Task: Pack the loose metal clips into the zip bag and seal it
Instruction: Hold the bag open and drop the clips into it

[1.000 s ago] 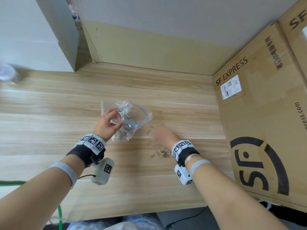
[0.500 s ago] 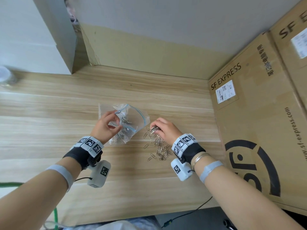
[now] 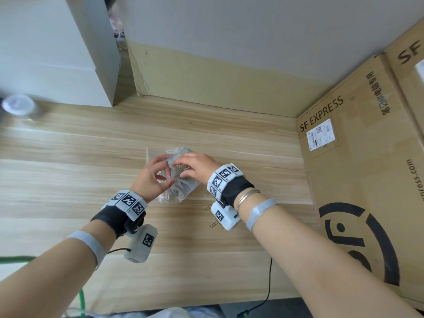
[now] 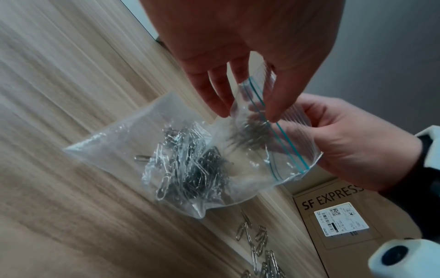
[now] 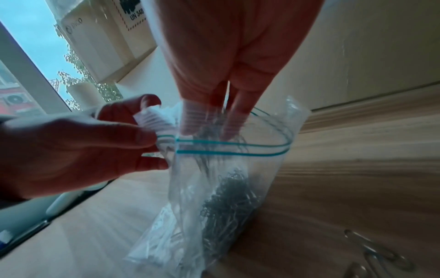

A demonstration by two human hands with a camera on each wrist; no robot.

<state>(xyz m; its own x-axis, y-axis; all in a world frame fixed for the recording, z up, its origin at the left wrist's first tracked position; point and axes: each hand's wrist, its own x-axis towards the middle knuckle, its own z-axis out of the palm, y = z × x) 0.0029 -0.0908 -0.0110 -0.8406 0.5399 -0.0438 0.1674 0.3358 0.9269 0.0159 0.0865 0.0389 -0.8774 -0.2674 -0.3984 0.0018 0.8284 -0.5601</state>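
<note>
Writing legible: "SF EXPRESS" printed on the cardboard box (image 3: 358,180) standing at the right of the counter (image 3: 68,180), with a white shipping label below it, its text too small to read; part of a web address ending ".com" runs along the box face. A second box (image 3: 410,65) behind it shows "SF". In the right wrist view a white carton (image 5: 102,43) bears "UN 348", cut off.

Count: one zip bag (image 4: 181,159), clear with a blue seal line, its base on the counter and its mouth open. The clips inside (image 4: 190,169) form a tangled heap, too many to count. Loose clips (image 4: 257,244) lie on the counter just beside the bag; number uncertain.

Left hand (image 3: 152,180): thumb and fingers pinch one edge of the bag's mouth, holding it up. Right hand (image 3: 197,166): fingers pressed together, pointing down into the mouth of the bag, pinching a small bunch of clips.
</note>
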